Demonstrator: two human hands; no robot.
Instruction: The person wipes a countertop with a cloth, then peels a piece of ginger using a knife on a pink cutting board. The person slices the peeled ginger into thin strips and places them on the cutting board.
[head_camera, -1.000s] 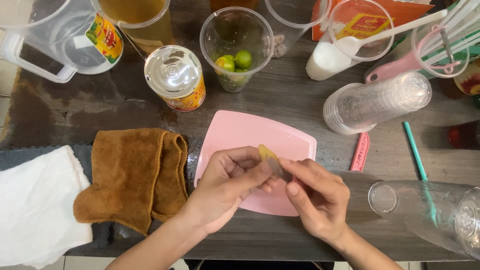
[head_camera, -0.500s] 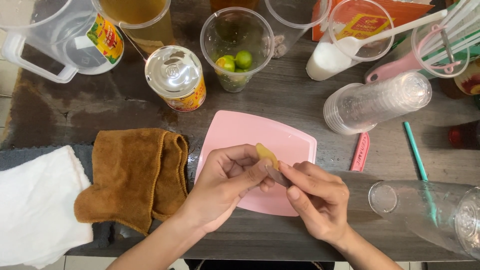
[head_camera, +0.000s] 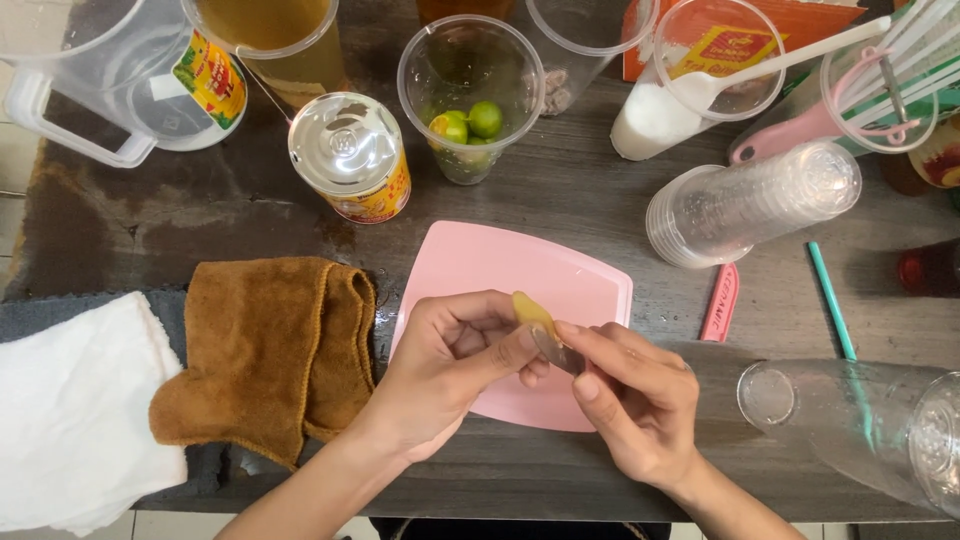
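On the dark wooden worktop (head_camera: 560, 190), over the pink square plastic plate (head_camera: 500, 270), little has changed: the left hand (head_camera: 450, 365) still pinches the small yellowish slice (head_camera: 530, 312) in its fingers, the right hand (head_camera: 630, 400) keeps a thin metal blade (head_camera: 555, 350) pressed against it, barely shifted.

yellow piece (head_camera: 531, 311): lower part hidden between the pinching fingers | small blade (head_camera: 556, 350): mostly covered by right hand (head_camera: 630, 400) | jug (head_camera: 90, 70): cut off beyond grip
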